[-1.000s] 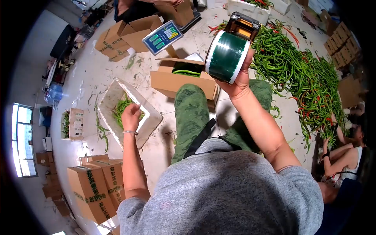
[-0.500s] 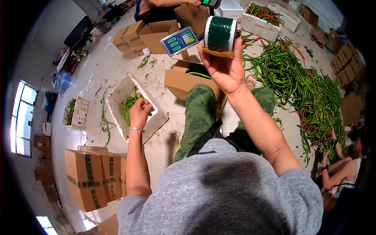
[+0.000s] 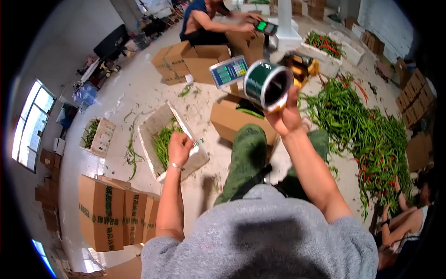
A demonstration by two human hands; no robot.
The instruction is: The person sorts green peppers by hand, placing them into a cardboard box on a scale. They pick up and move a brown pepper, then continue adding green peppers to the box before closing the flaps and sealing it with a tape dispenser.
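My right hand (image 3: 286, 117) grips a wide roll of green tape (image 3: 259, 83) from below. The roll is tilted so its dark hollow core shows, and a yellow edge peeks out under it. My left hand (image 3: 180, 148) is closed, fingers curled together, above the rim of a white foam box (image 3: 195, 160) with green chili peppers (image 3: 163, 142) inside. Whatever its fingers hold, if anything, I cannot make out. Just behind the roll stands a scale display (image 3: 228, 71). In front of my knees is an open cardboard box (image 3: 227, 122) with something green inside.
Green and red peppers (image 3: 357, 125) lie heaped on the right floor, where a person (image 3: 404, 223) sits. Another person (image 3: 204, 23) works behind open cartons (image 3: 204, 60). Printed cartons (image 3: 104, 211) stand at left. A yellow-and-black object (image 3: 299, 67) lies beyond the tape.
My right hand has tipped the tape roll so its open core now faces me. The view has shifted, showing more of the far person. My left hand stays closed over the foam box.
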